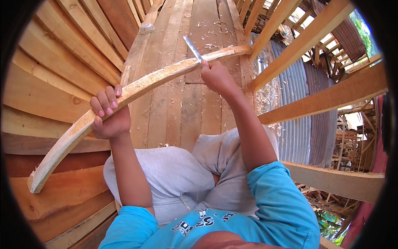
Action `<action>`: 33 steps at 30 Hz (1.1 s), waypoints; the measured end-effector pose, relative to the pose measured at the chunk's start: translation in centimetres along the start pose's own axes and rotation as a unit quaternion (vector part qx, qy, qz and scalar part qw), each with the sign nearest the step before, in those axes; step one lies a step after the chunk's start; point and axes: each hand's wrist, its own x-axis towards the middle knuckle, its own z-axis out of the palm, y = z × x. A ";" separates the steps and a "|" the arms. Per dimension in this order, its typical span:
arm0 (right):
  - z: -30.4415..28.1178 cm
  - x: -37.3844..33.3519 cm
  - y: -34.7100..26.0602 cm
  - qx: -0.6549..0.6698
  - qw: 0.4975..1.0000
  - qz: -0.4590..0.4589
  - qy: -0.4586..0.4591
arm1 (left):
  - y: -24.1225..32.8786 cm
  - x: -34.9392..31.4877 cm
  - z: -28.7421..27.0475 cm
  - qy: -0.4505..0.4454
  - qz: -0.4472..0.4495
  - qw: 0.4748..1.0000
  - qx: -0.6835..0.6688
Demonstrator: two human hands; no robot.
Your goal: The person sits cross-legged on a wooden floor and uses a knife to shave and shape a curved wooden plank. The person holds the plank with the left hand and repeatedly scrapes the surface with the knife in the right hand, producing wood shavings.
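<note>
A long strip of pale wood runs slantwise in front of me, from the lower left up to the right; it looks curved in this fisheye view. Its bark-like surface is partly shaved to fresh wood. My left hand is wrapped round the strip left of its middle. Farther along, my right hand is closed on a knife, whose handle is hidden in the fist. The knife's blade points up and to the left, crossing the strip's far edge.
Wood shavings lie scattered over the plank floor. A wall of boards rises on the left. Slanted wooden rails line the right, with corrugated metal sheets beyond. A small clear object sits by the left wall.
</note>
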 end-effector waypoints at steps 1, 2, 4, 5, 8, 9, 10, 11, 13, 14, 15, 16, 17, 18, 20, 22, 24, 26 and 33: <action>-0.6 0.9 0.7 0.019 1.000 0.008 -0.003 | 0.0 0.0 0.0 -0.001 0.001 1.000 -0.003; -1.6 1.2 0.6 0.008 0.997 0.059 0.042 | -0.1 0.1 0.1 -0.002 -0.002 1.000 -0.003; -1.9 0.6 0.6 0.016 0.998 0.058 0.007 | -0.3 0.2 0.3 -0.004 -0.007 1.000 -0.002; -1.9 0.4 0.0 0.019 0.998 0.051 -0.012 | -0.1 0.4 0.1 -0.009 -0.003 1.000 0.001; 2.4 -1.5 -1.7 0.011 0.999 -0.035 0.003 | -0.4 -0.1 0.0 0.002 -0.002 1.000 -0.002; 2.3 -2.5 -2.9 0.014 0.998 -0.054 -0.003 | -0.2 -0.1 0.0 0.011 0.001 1.000 0.002; 1.0 -2.7 -3.4 0.048 0.998 -0.045 -0.025 | 0.0 -0.1 -0.2 0.020 0.003 1.000 0.007; 0.4 -1.6 -2.5 0.044 0.999 -0.019 0.019 | 0.1 0.0 -0.1 0.014 0.004 1.000 0.005; -0.1 0.8 0.1 0.034 0.993 0.040 0.108 | -0.3 0.1 0.3 0.002 0.001 1.000 -0.004; 0.3 0.6 -0.1 0.018 0.992 0.033 0.118 | -0.4 0.1 0.1 0.011 0.005 1.000 -0.009; 0.9 0.0 -0.4 0.002 0.991 0.027 0.129 | -0.5 0.1 -0.1 0.021 0.009 1.000 -0.014; 1.3 -0.2 -0.6 -0.014 0.990 0.020 0.139 | -0.6 0.1 -0.2 0.031 0.014 0.999 -0.020; 1.5 -0.1 -0.2 -0.019 0.990 0.020 0.138 | -0.6 0.1 -0.1 0.039 0.015 0.999 -0.017; 1.8 0.2 0.3 -0.024 0.990 0.020 0.137 | -0.5 0.1 0.1 0.046 0.015 0.999 -0.014; 0.8 0.5 0.6 0.014 0.999 0.015 0.041 | -0.3 0.0 -0.1 0.051 0.020 0.998 -0.009; -0.7 2.1 2.4 0.022 0.996 0.063 0.065 | -0.1 0.0 -0.1 0.039 0.019 0.999 -0.014; -1.0 4.1 4.4 0.046 0.988 0.101 0.111 | -0.4 0.2 0.2 0.039 0.009 0.999 -0.015; 2.4 3.6 4.3 -0.020 0.982 0.030 0.184 | -0.7 0.5 0.5 0.051 0.006 0.999 -0.012; -1.4 4.0 3.9 0.067 0.987 0.118 0.089 | -0.2 0.1 0.2 0.041 0.003 0.999 -0.011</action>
